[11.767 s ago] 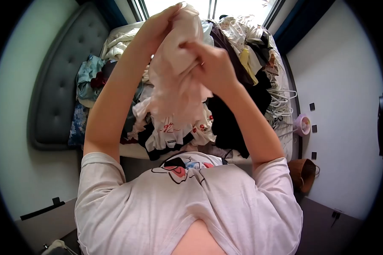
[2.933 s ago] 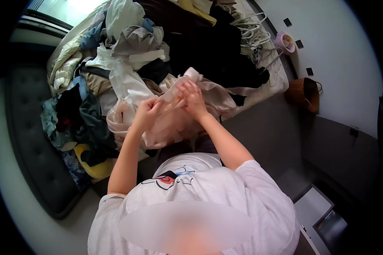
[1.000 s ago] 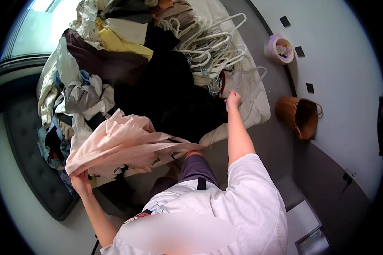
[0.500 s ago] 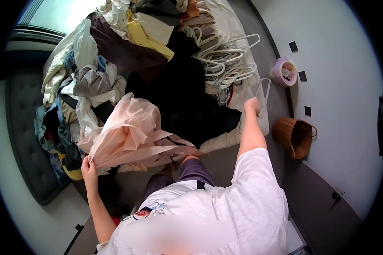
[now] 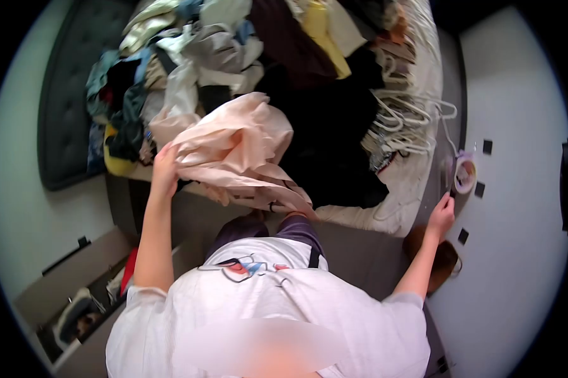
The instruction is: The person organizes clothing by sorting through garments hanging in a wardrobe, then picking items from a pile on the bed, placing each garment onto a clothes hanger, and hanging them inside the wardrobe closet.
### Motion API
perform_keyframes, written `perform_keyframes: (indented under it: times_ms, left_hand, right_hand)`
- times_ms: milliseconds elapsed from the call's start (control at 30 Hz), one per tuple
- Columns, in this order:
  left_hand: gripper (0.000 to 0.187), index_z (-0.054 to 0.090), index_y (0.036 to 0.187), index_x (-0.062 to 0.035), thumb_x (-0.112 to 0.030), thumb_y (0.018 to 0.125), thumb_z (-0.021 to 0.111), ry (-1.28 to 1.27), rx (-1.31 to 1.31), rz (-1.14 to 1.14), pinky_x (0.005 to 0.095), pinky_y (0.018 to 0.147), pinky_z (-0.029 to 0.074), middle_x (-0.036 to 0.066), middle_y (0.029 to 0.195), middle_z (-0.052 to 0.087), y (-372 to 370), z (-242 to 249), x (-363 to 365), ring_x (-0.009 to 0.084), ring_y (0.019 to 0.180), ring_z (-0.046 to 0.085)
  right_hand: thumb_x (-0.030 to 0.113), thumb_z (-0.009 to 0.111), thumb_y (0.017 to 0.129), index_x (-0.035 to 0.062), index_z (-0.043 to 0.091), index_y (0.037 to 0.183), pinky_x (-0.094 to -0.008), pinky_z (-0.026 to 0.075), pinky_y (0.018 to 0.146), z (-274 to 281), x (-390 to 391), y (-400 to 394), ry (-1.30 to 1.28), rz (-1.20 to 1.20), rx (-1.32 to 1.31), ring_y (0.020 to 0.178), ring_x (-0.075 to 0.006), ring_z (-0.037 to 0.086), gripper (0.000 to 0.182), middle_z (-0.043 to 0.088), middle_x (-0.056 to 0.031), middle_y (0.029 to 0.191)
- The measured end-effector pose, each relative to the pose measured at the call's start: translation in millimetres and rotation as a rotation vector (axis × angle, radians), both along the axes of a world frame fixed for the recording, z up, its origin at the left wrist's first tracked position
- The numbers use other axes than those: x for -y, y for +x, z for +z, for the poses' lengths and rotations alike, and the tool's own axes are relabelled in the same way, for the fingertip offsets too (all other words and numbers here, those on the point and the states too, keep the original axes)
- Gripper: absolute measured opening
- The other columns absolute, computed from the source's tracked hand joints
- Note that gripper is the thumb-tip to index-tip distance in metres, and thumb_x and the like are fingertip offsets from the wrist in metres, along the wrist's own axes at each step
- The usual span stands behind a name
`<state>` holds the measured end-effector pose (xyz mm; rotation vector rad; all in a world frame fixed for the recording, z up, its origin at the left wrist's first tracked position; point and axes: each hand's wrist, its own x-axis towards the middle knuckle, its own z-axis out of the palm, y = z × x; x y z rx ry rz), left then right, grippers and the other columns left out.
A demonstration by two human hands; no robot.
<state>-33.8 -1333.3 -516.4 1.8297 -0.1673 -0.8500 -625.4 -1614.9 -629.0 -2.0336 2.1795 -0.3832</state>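
My left hand (image 5: 165,171) is closed on the edge of a pale pink garment (image 5: 243,142), which is bunched up above the bed's near edge and hangs toward my knees. Out to the right, beyond the mattress, my right hand (image 5: 442,217) is closed around a thin white clothes hanger (image 5: 449,129) that points away from me. Blur hides exactly where the fingers meet it. A black garment (image 5: 328,138) lies spread on the bed beside the pink one. Several white hangers (image 5: 400,120) are heaped at the bed's right side.
A large pile of mixed clothes (image 5: 214,53) covers the bed's left and far parts. The dark padded headboard (image 5: 66,107) stands at left. By the right wall are a small lined bin (image 5: 465,176) and a brown wicker basket (image 5: 434,261). An open drawer (image 5: 76,315) sits lower left.
My right hand has moved right, away from the hanger heap and off the bed, with the hanger. The left hand still grips the pink garment. The view has shifted.
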Motion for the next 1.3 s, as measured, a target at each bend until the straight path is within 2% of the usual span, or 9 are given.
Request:
perform_keyframes:
  times_ms: [167,367,667,767,833,933,1067,1133,1300]
  left_hand:
    - [0.028,0.066,0.096,0.0024,-0.023,0.093,0.056,0.001,0.165,-0.034,0.0236,0.064,0.045,0.000,0.082,0.065,-6,4,10,0.0082,0.071,0.057]
    - [0.029,0.067,0.094,0.0010,-0.027,0.093,0.057,0.081,0.560,-0.152,0.0296,0.057,0.044,0.005,0.067,0.060,-9,40,-7,0.0094,0.060,0.053]
    - [0.016,0.062,0.087,0.0013,-0.014,0.084,0.061,0.067,1.455,-0.468,0.0292,0.071,0.046,0.013,0.102,0.058,-24,187,-75,0.0261,0.088,0.059]
    - [0.017,0.061,0.093,-0.0026,-0.010,0.079,0.065,0.001,1.500,-0.632,0.0298,0.069,0.048,0.014,0.093,0.059,15,230,-108,0.0266,0.086,0.063]
    - [0.018,0.060,0.094,-0.0034,-0.009,0.078,0.067,0.016,1.254,-0.724,0.0306,0.065,0.049,0.013,0.089,0.059,42,239,-136,0.0273,0.078,0.063]
    - [0.017,0.056,0.092,-0.0026,-0.010,0.081,0.067,-0.064,1.463,-0.585,0.0331,0.058,0.047,0.012,0.077,0.057,60,261,-164,0.0310,0.065,0.059]
    - [0.015,0.054,0.097,-0.0021,-0.007,0.084,0.062,-0.113,1.474,-0.421,0.0301,0.060,0.046,0.011,0.077,0.056,76,297,-215,0.0242,0.065,0.058]
    - [0.015,0.054,0.101,-0.0016,-0.003,0.086,0.058,-0.118,1.417,-0.357,0.0269,0.062,0.045,0.009,0.078,0.056,81,312,-237,0.0165,0.067,0.056]
    - [0.016,0.055,0.102,-0.0020,-0.001,0.086,0.055,-0.080,1.500,-0.291,0.0250,0.063,0.044,0.007,0.073,0.054,82,343,-288,0.0128,0.066,0.053]
  right_hand:
    - [0.018,0.059,0.089,0.0038,0.056,0.074,-0.0352,0.041,0.049,99,-72,136,0.420,0.679,0.638,0.054,-0.0311,0.054,0.021,0.052,-0.0160,0.060]
    - [0.021,0.062,0.087,0.0067,0.055,0.070,-0.0348,0.037,0.043,169,-116,232,0.369,1.041,0.497,0.045,-0.0266,0.050,0.023,0.050,-0.0096,0.053]
    - [0.019,0.065,0.084,0.0074,0.056,0.073,-0.0351,0.040,0.046,236,-172,355,-0.060,1.222,0.567,0.050,-0.0248,0.054,0.018,0.051,-0.0083,0.056]
    - [0.016,0.068,0.080,0.0064,0.061,0.076,-0.0345,0.041,0.051,257,-174,401,-0.239,1.308,0.646,0.054,-0.0251,0.052,0.013,0.050,-0.0085,0.056]
    - [0.012,0.068,0.077,0.0087,0.062,0.083,-0.0375,0.038,0.075,284,-191,439,-0.604,1.251,0.504,0.083,-0.0264,0.051,0.009,0.056,-0.0070,0.084]
    - [0.009,0.068,0.077,0.0098,0.062,0.096,-0.0375,0.036,0.078,284,-237,482,-0.828,1.098,0.677,0.090,-0.0241,0.051,0.020,0.056,-0.0065,0.093]
    - [-0.002,0.060,0.073,0.0054,0.059,0.098,-0.0399,0.042,0.077,259,-337,536,0.010,1.551,1.043,0.082,-0.0311,0.055,0.026,0.057,-0.0103,0.087]
    - [0.003,0.061,0.066,0.0021,0.058,0.093,-0.0394,0.045,0.082,268,-362,558,-0.070,2.119,0.932,0.087,-0.0316,0.054,0.027,0.056,-0.0109,0.086]
    - [0.017,0.057,0.074,0.0018,0.059,0.091,-0.0378,0.045,0.085,295,-395,598,-0.314,2.163,0.518,0.098,-0.0280,0.055,0.022,0.058,-0.0104,0.098]
